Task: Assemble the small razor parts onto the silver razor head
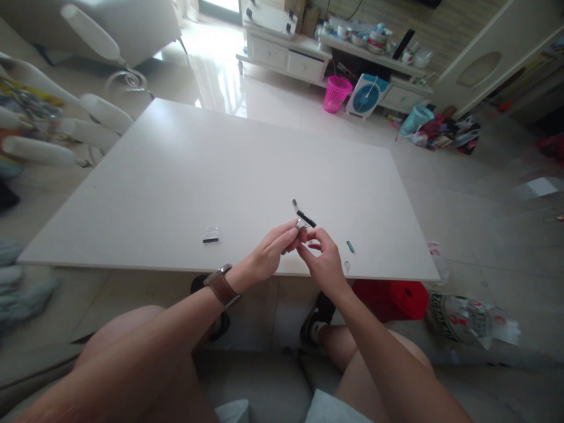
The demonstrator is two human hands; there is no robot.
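One small clear plastic case with a black strip lies well left of the fingers on a white rectangular table. Behind the left fingers, a brown leather watch strap circles the wrist. The left hand has its fingers closed around a silver-and-black tool with a bar-shaped head, which juts beyond the fingertips. Just right, the right hand curls its fingers near the tool's underside; whether they grip it, I cannot tell. Farther right of those fingers lie a small clear piece and a narrow dark-green strip.
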